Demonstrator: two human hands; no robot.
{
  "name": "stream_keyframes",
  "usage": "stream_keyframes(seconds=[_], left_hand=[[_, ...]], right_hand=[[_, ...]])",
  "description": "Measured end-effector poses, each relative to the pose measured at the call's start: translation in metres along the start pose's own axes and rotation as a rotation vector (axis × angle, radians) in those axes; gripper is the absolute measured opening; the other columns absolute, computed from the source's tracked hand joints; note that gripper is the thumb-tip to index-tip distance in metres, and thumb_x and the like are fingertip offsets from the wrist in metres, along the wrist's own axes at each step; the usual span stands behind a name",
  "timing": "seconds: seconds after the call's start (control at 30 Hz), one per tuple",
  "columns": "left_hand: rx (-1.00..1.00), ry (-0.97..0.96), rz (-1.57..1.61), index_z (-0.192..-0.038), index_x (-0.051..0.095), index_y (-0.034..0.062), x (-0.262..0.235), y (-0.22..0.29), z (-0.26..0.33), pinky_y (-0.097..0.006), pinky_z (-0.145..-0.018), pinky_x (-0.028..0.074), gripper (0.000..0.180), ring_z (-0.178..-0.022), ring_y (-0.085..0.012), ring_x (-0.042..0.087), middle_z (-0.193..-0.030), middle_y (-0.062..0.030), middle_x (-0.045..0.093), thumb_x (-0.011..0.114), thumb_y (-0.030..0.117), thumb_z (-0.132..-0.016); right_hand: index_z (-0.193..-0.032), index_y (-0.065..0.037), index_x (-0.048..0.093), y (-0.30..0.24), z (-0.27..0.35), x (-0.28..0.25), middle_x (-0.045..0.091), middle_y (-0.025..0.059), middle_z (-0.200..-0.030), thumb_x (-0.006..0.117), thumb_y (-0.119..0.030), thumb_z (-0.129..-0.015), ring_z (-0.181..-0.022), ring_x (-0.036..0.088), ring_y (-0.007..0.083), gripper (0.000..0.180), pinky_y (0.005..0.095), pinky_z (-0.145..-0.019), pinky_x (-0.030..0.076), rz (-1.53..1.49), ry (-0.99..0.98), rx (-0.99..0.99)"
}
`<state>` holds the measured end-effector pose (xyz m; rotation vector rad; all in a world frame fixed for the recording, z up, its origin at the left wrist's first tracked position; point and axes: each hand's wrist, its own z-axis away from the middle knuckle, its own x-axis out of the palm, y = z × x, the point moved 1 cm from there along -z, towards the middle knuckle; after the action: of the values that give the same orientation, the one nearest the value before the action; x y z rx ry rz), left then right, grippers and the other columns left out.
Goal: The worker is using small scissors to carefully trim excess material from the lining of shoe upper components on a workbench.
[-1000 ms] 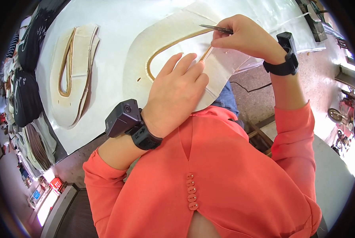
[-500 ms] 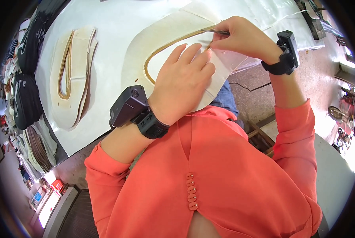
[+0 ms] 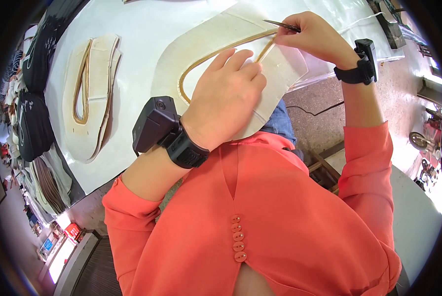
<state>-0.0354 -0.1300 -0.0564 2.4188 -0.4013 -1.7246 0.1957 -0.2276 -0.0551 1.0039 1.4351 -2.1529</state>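
A cream sheet (image 3: 181, 53), cloth or paper, lies near the table's front edge. A tan trim strip (image 3: 201, 59) borders its long, narrow opening. My left hand (image 3: 229, 93) rests flat on the sheet with fingers stretched out, covering part of the opening. At the opening's far right end, my right hand (image 3: 312, 37) pinches a slim, dark, pointed metal tool (image 3: 281, 24); its tip points left, above the sheet. Whether the tool is tweezers or small scissors cannot be made out. My right fingertips are at the trim, and a stretch of it runs between both hands.
To the left on the white table (image 3: 132, 89) lies a stack of similar cream pieces (image 3: 98, 84) with a tan-edged slot. Folded dark garments (image 3: 35, 123) are piled beyond the table's left edge. A dark cord (image 3: 314, 111) crosses the floor at right.
My right hand and the pointed tool have moved away from me and to the right, showing more of the trim. My left hand has stayed nearly in place, pressing the sheet.
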Motion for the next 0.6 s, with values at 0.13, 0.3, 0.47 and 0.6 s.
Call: stream_keyframes(seconds=[0.13, 0.3, 0.47, 0.6], left_hand=[[0.006, 0.015, 0.027, -0.109, 0.068, 0.0046, 0.003, -0.004, -0.008, -0.042, -0.100, 0.050, 0.033, -0.115, -0.0294, 0.061, -0.108, -0.0071, 0.067, 0.066, 0.002, -0.075], [0.011, -0.003, 0.000, -0.109, 0.067, 0.0086, 0.017, -0.014, -0.019, -0.041, -0.102, 0.048, 0.031, -0.117, -0.0277, 0.060, -0.115, -0.0057, 0.066, 0.068, 0.005, -0.078], [0.013, 0.001, -0.018, -0.110, 0.066, 0.0102, 0.027, -0.017, -0.023, -0.040, -0.105, 0.045, 0.028, -0.121, -0.0264, 0.058, -0.124, -0.0036, 0.064, 0.068, 0.006, -0.082], [0.037, 0.007, -0.032, -0.112, 0.066, 0.0110, 0.025, -0.019, -0.024, -0.040, -0.105, 0.045, 0.027, -0.121, -0.0265, 0.058, -0.125, -0.0024, 0.065, 0.067, 0.007, -0.085]], right_hand=[[-0.078, 0.003, 0.065, 0.003, -0.006, 0.002, 0.053, -0.0009, -0.065, 0.073, -0.025, -0.082, -0.062, 0.046, 0.0082, 0.029, 0.0280, -0.058, 0.040, 0.084, 0.014, -0.021], [-0.079, 0.003, 0.065, 0.008, -0.010, 0.004, 0.052, 0.0005, -0.064, 0.073, -0.026, -0.080, -0.063, 0.046, 0.0090, 0.030, 0.0282, -0.059, 0.040, -0.006, -0.014, 0.031], [-0.086, 0.004, 0.069, 0.003, 0.003, 0.003, 0.059, 0.0049, -0.067, 0.072, -0.021, -0.085, -0.065, 0.054, 0.0121, 0.025, 0.0289, -0.063, 0.045, 0.019, 0.000, -0.095], [-0.095, -0.003, 0.075, 0.012, 0.026, -0.006, 0.072, 0.0136, -0.083, 0.072, -0.022, -0.086, -0.073, 0.067, 0.0287, 0.021, 0.0372, -0.069, 0.052, 0.149, 0.148, -0.287]])
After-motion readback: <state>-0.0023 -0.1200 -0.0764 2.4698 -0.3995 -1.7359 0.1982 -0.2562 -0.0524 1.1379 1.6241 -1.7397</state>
